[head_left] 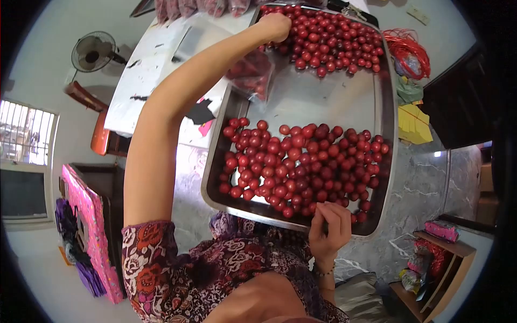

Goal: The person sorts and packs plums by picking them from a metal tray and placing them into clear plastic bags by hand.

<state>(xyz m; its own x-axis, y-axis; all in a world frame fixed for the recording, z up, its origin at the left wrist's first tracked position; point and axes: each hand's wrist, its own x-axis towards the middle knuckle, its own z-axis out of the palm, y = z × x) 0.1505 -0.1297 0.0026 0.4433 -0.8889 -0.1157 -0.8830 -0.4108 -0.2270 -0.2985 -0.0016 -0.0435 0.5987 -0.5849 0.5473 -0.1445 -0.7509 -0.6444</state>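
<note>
One metal tray [334,99] on the white counter [151,67] bears two groups of round red fruits, too many to count: the far group [328,40] at 12 to 1 o'clock, the near group [301,161] at 6. One clear bag [253,78] of fruits lies over its rim at 10. The left hand [277,27], curled at 11, touches the far group, its fingertips hidden; I cannot tell its grasp. The right hand [331,225], at 5 to 6, is half closed, fingertips at the near fruits; whether it grips one is unclear.

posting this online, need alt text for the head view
Two bare hands work over a large metal tray: the left hand is at the far pile of round red fruit, the right hand at the near pile. A clear bag overlaps the left rim.
</note>
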